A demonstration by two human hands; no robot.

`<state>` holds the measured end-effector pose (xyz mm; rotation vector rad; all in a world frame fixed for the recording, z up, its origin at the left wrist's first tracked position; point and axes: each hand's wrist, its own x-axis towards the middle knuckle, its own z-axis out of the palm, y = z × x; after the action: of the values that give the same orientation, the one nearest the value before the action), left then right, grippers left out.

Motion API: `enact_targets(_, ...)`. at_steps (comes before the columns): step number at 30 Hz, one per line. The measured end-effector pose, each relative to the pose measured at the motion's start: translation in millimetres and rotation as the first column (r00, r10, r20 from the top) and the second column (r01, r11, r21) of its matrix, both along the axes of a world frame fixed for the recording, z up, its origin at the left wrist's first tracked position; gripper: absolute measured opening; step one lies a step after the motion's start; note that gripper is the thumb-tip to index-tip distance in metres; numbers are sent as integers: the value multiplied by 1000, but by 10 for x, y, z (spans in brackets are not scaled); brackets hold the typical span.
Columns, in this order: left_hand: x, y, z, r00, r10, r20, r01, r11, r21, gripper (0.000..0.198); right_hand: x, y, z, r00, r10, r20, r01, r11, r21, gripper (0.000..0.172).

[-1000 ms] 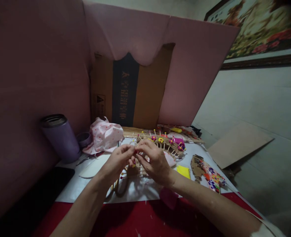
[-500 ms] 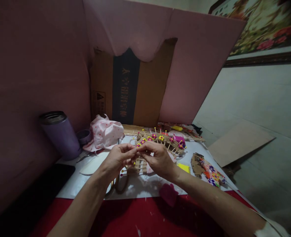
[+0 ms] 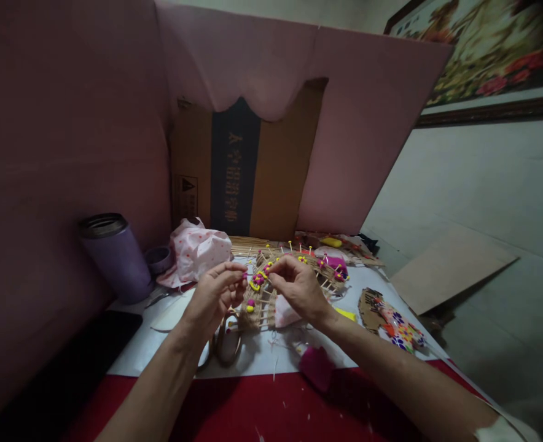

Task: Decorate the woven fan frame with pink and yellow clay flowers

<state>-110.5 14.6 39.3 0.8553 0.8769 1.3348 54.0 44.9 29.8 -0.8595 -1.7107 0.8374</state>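
Observation:
My left hand [image 3: 218, 291] pinches a small bit of magenta clay [image 3: 245, 276] between thumb and fingertips. My right hand [image 3: 299, 287] is closed in a pinch above the craft piece; what its fingertips hold, if anything, is too small to make out. Below and behind both hands lies a curved twine-wrapped craft piece [image 3: 252, 319], with sticks set across it and small magenta and yellow flowers [image 3: 258, 280] along its band. Pins with coloured heads stick up from its far edge. A larger magenta lump [image 3: 317, 366] rests near my right forearm.
Scissors [image 3: 229, 347] lie left of the craft piece. A purple tumbler [image 3: 117, 261], its lid [image 3: 158, 259] and a bunched pink cloth [image 3: 200, 252] stand at the left. A flowered fabric piece [image 3: 400, 325] lies right. Pink board walls [image 3: 354, 135] enclose the back and left.
My hands have drawn apart from touching fingertips. The magenta bit now shows in my left fingers, and more of the flowered band is visible between the hands.

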Motion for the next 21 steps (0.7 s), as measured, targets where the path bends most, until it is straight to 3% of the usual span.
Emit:
enact_targets(2,-33,7,10,999,26,39,-26,1000,0,18,25,26,-5,994,78,-79,-85,992,-96,6)
enact_targets(5,-35,11,-17,997,-67,40,68,998,-15,21,39,5,-10,979,173,-108,-190,965,-182,11)
enact_targets(9,35,-5,-85,974,-228,6,228,973,-30,20,22,-76,-10,990,126,-56,-132,984,-121,9)
enact_targets(14,89,-7,-139,964,-261,-50,263,964,37,20,-5,-134,9,999,42,14,-42,999,-28,6)
enact_targets(17,70,11,-157,967,-249,-58,252,966,56,24,-16,-148,23,995,102,-3,-102,993,-64,9)
enact_targets(21,38,17,-169,962,-268,-56,271,961,53,26,-28,-164,37,970,195,-142,-216,964,-152,11)
